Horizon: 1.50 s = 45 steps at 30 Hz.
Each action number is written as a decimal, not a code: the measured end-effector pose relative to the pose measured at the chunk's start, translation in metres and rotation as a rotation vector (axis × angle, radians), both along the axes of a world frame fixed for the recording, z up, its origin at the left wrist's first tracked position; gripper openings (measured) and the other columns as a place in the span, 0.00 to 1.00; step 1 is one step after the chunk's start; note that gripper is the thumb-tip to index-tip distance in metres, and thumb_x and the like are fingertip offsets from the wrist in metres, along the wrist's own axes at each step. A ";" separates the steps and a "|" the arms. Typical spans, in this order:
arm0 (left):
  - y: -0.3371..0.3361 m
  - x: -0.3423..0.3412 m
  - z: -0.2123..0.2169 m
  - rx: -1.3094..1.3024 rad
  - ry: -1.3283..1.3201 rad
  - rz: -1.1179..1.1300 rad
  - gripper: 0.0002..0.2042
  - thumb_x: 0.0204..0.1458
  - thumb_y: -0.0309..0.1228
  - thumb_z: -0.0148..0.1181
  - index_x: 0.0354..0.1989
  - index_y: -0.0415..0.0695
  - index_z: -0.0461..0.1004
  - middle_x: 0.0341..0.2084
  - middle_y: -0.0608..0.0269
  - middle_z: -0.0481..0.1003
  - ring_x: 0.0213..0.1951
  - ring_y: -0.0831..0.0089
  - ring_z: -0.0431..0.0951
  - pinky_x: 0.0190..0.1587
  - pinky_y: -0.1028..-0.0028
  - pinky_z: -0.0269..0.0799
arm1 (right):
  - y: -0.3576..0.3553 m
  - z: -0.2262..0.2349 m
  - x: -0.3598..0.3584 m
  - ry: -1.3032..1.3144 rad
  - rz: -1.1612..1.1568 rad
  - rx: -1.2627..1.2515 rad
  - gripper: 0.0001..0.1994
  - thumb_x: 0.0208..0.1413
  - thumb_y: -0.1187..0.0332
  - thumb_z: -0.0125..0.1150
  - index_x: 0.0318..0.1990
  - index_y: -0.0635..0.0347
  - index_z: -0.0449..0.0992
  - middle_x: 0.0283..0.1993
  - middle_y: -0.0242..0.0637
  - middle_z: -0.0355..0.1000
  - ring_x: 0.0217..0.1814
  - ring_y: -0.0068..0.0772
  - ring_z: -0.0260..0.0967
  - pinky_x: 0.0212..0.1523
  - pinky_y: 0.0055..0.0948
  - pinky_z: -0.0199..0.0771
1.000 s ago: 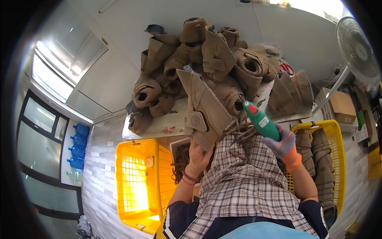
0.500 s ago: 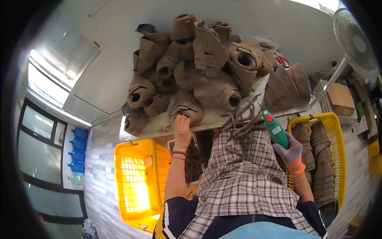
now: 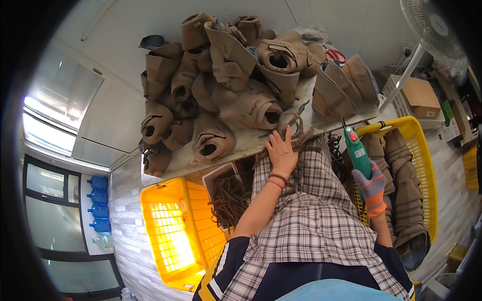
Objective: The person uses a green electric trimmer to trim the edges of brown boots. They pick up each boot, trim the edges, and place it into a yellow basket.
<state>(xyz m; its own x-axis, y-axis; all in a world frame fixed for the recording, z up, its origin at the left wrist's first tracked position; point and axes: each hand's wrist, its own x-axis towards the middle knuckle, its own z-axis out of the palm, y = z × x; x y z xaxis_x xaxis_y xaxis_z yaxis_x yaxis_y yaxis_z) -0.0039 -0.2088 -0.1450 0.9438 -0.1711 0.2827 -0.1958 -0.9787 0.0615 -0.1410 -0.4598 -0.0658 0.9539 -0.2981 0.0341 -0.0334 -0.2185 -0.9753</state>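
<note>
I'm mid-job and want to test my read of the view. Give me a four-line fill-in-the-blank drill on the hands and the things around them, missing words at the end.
1. The right hand holds a tool whose body is coloured ____.
2. The left hand has bracelets around its ____.
3. The scissors at the back have handles coloured ____.
4. The basket beside the right forearm is coloured ____.

Missing words: green; wrist; red; yellow.

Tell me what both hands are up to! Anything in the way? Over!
Right hand, gloved: gripping green tool. Left hand, bare: at brown cords, hold unclear. Brown cloth pieces crowd the table ahead. Over.
</note>
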 end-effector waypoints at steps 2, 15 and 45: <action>0.006 0.009 -0.012 0.038 -0.010 -0.065 0.23 0.48 0.28 0.55 0.55 0.46 0.62 0.47 0.45 0.64 0.50 0.48 0.64 0.50 0.51 0.59 | 0.000 -0.001 -0.003 0.033 -0.001 0.000 0.24 0.46 0.68 0.70 0.50 0.67 0.72 0.36 0.34 0.75 0.34 0.19 0.69 0.36 0.21 0.71; 0.210 -0.158 -0.012 0.189 0.475 0.705 0.29 0.39 0.28 0.66 0.54 0.40 0.65 0.43 0.46 0.69 0.47 0.50 0.70 0.49 0.60 0.67 | -0.015 -0.011 -0.007 0.028 -0.023 0.004 0.20 0.51 0.66 0.67 0.50 0.66 0.72 0.35 0.31 0.73 0.33 0.19 0.66 0.34 0.23 0.69; -0.030 0.053 0.046 -0.906 -0.087 -0.503 0.10 0.46 0.24 0.61 0.38 0.38 0.74 0.26 0.52 0.73 0.30 0.55 0.72 0.34 0.65 0.68 | -0.023 -0.017 0.004 0.014 -0.125 -0.116 0.24 0.45 0.66 0.70 0.50 0.65 0.73 0.36 0.34 0.76 0.35 0.20 0.71 0.36 0.22 0.71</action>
